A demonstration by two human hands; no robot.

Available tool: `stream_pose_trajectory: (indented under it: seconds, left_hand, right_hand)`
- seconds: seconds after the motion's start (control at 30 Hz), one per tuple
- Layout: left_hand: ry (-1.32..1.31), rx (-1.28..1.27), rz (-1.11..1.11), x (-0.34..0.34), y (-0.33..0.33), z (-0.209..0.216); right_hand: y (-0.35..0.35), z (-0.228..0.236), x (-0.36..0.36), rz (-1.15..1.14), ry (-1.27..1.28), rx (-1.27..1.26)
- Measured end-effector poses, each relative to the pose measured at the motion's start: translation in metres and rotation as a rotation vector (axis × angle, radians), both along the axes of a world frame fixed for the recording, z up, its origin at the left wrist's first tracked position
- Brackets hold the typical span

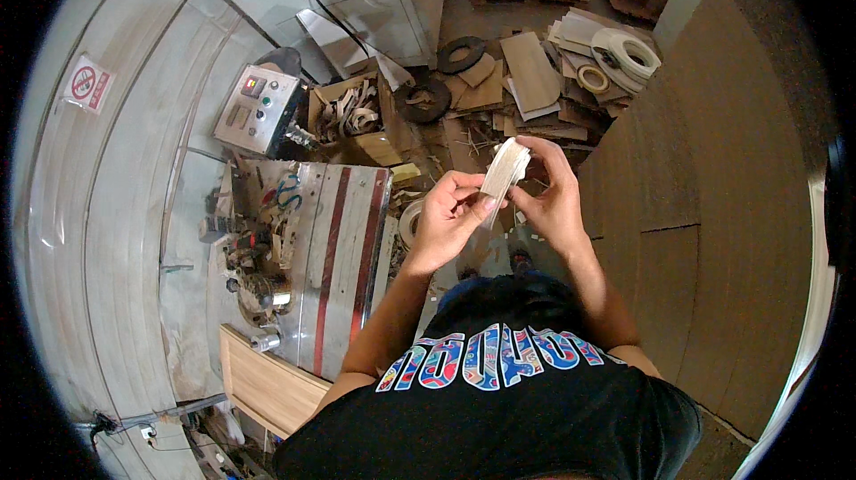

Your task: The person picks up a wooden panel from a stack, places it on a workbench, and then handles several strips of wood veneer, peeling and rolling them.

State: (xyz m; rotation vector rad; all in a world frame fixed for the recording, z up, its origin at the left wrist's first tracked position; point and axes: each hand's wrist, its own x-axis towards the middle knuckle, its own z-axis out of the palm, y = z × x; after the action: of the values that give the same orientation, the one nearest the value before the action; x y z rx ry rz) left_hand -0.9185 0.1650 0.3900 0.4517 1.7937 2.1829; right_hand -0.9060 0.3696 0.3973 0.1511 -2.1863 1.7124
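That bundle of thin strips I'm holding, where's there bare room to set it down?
The striped metal table top left of your left hand is bare along its near half. The stacked brown boards on your right are flat and uncluttered. Crowded: the scrap-strewn floor ahead, and the table's left edge with machine parts.

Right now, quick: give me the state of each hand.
Left hand: closed, fingers pinching the lower end of the thin pale strips.
Right hand: closed, holding the same strips from the other side.
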Motion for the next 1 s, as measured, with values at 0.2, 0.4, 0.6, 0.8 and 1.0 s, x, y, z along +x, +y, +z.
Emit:
stream_pose_trajectory:
  seconds: [0.2, 0.4, 0.6, 0.8, 1.0]
  left_hand:
    - [0.142, -0.126, 0.041, -0.003, 0.005, -0.025]
    - [0.195, -0.134, 0.133, 0.003, 0.008, -0.019]
    - [0.483, -0.477, 0.226, 0.000, 0.004, -0.021]
    - [0.196, -0.053, 0.247, 0.001, 0.003, -0.027]
    - [-0.233, 0.489, 0.368, -0.011, -0.008, -0.019]
  right_hand:
    - [0.005, -0.029, -0.006, 0.134, -0.180, -0.373]
    - [0.009, -0.029, -0.004, 0.200, -0.386, -0.273]
    - [0.007, -0.025, -0.002, 0.223, -0.500, -0.342]
    - [0.001, -0.022, 0.006, 0.542, -0.609, -0.891]
    - [-0.016, -0.036, 0.010, 0.662, -0.384, -0.360]
